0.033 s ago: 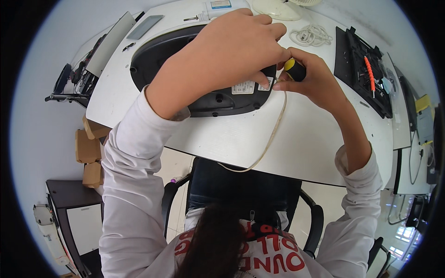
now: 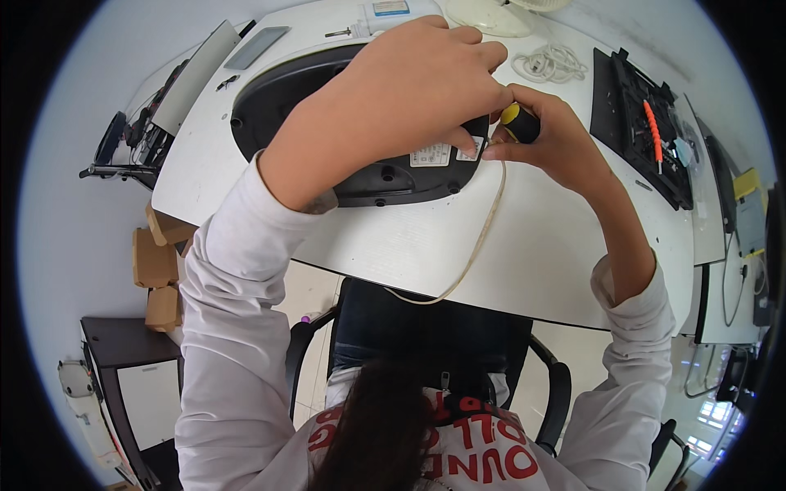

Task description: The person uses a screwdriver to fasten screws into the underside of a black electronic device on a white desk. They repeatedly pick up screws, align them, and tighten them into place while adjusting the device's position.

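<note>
Across the middle of the white counter point(image 2: 368, 241) lies a black oval plastic base point(image 2: 278, 94), its small round feet facing up and pale labels point(image 2: 430, 155) near its right end. The left hand point(image 2: 417, 90) arches over it, palm down, fingers half bent toward the right hand and thumb reaching down by a label; whether it pinches anything I cannot tell. At the base's right end, the right hand point(image 2: 557, 139) is curled around a stubby black handle with a yellow end point(image 2: 524, 123); its tip is hidden. An off-white cord point(image 2: 485, 229) runs from beside the right thumb over the near edge. Beyond are a coiled white cable point(image 2: 550, 63) and, farther right, an open black tool case point(image 2: 610, 106) holding an orange-red rod point(image 2: 652, 131).
</note>
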The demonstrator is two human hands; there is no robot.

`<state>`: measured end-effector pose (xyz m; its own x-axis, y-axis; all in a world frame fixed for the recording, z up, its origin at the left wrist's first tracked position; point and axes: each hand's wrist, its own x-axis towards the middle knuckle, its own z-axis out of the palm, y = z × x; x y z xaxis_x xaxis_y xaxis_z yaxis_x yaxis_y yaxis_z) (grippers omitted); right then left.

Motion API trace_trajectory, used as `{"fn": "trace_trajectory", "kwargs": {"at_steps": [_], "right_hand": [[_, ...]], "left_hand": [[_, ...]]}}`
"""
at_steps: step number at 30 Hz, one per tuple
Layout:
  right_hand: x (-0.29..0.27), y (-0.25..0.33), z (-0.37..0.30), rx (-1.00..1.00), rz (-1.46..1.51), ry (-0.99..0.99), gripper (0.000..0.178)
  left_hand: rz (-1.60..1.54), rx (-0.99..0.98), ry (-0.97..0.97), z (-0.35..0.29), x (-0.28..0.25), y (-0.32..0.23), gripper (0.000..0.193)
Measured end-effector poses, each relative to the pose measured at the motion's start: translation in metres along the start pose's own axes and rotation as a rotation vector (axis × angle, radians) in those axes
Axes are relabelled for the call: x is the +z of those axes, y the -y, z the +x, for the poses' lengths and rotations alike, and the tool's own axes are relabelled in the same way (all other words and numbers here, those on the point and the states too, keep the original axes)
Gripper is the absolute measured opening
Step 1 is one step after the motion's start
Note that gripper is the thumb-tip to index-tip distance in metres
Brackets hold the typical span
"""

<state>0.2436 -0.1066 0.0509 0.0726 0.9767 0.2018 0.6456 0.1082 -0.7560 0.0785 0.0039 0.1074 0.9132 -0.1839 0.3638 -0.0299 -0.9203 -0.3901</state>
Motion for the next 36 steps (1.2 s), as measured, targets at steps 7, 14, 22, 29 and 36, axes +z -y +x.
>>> {"fn": "trace_trajectory", "kwargs": {"at_steps": [7,14,22,29,36], "right_hand": [[0.006,-0.002,-0.001,-0.043,0.007,0.015,0.052],[0.011,0.002,-0.003,-0.023,0.069,-0.033,0.037],[0.013,0.017,-0.005,0.178,0.019,-0.035,0.023],[0.014,0.025,-0.005,0.21,-0.086,-0.065,0.019],[0.01,-0.021,-0.013,0.134,-0.14,-0.149,0.036]], "left_hand": [[-0.022,-0.021,-0.051,-0.003,0.003,-0.001,0.048],[-0.07,-0.039,-0.015,0.002,0.005,-0.005,0.04],[-0.066,-0.021,-0.113,-0.003,0.008,-0.001,0.025],[-0.103,-0.045,-0.18,0.0,0.018,-0.009,0.017],[0.016,-0.118,-0.673,-0.021,0.012,-0.016,0.021]]}}
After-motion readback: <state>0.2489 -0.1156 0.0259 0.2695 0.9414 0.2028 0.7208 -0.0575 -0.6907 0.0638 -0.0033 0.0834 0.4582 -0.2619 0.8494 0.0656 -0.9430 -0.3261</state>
